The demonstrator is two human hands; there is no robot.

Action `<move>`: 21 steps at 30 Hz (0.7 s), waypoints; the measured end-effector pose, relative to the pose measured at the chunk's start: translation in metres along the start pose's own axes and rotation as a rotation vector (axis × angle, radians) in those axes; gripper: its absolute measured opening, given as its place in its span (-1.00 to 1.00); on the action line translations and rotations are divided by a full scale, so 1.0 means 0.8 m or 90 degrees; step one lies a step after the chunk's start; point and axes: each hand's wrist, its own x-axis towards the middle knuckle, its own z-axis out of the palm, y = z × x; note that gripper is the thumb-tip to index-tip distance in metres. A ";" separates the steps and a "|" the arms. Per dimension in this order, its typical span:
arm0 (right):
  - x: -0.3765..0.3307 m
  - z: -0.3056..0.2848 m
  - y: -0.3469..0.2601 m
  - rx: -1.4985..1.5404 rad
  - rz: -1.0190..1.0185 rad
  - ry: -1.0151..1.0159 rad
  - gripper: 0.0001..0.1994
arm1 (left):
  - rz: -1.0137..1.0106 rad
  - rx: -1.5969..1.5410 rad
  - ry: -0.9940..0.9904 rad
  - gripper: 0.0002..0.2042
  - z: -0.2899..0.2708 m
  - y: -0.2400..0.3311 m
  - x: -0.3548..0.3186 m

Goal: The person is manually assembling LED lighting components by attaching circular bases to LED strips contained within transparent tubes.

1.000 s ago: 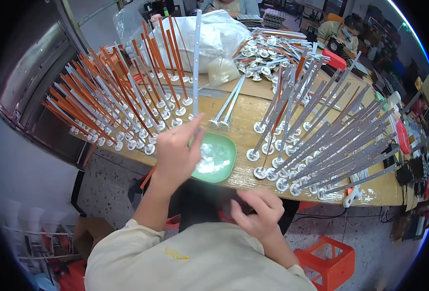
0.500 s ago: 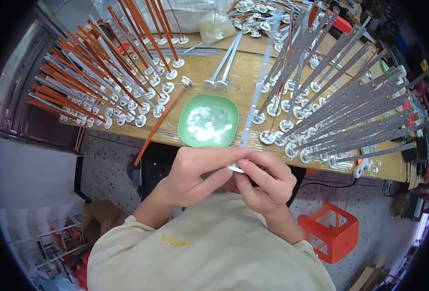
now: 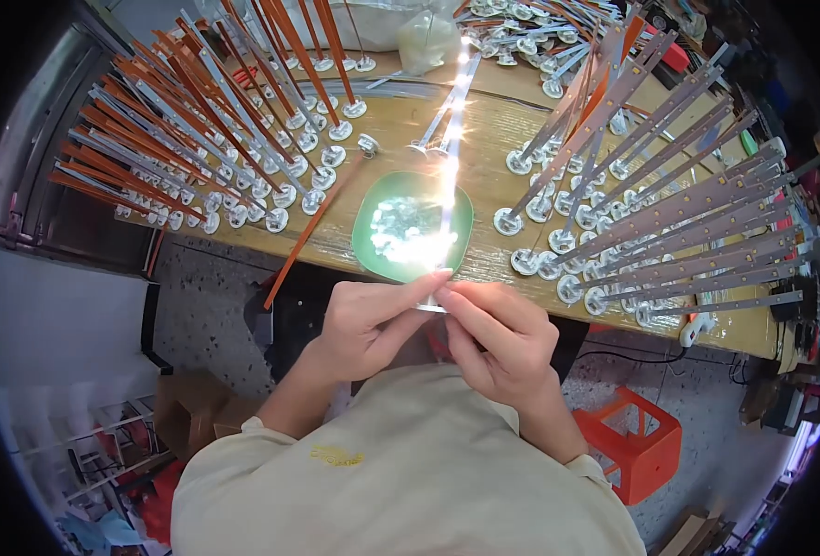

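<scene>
Wooden table (image 3: 489, 130) beyond the grip | one LED strip (image 3: 451, 153), base pinched in fingertips of left hand (image 3: 368, 329) and right hand (image 3: 507, 343); rises past one green bowl (image 3: 365, 232) just ahead | strip now lit (glaringly); unlit half a second ago

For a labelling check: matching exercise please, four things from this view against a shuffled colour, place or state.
1. dish
2. stool
3. lone orange strip, left of the dish
4. held strip, between left hand and right hand

A. juts past the near edge of the table
B. glowing white
C. green
D. on the floor, to the person's right

Pairs: 1-C, 2-D, 3-A, 4-B
</scene>
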 end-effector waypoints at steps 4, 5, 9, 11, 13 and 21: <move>-0.002 -0.004 0.002 -0.012 -0.022 -0.054 -0.68 | 0.019 0.025 -0.016 -0.54 0.000 -0.009 -0.004; -0.002 -0.003 0.001 -0.028 -0.019 -0.046 -0.71 | 0.037 0.052 -0.011 -0.54 0.003 -0.013 -0.006; -0.003 0.008 -0.004 -0.045 0.004 0.002 -0.74 | 0.071 0.089 -0.024 -0.53 -0.001 -0.019 -0.007; -0.001 0.011 -0.003 -0.036 0.016 0.004 -0.74 | 0.060 0.086 -0.035 -0.53 -0.008 -0.020 -0.008; 0.007 0.006 -0.003 0.060 0.120 -0.049 -0.72 | 0.047 0.089 -0.042 -0.54 -0.013 -0.020 -0.008; 0.036 0.039 0.083 -0.154 0.234 -0.264 -0.85 | -0.081 -0.219 0.093 -0.63 -0.020 -0.026 -0.024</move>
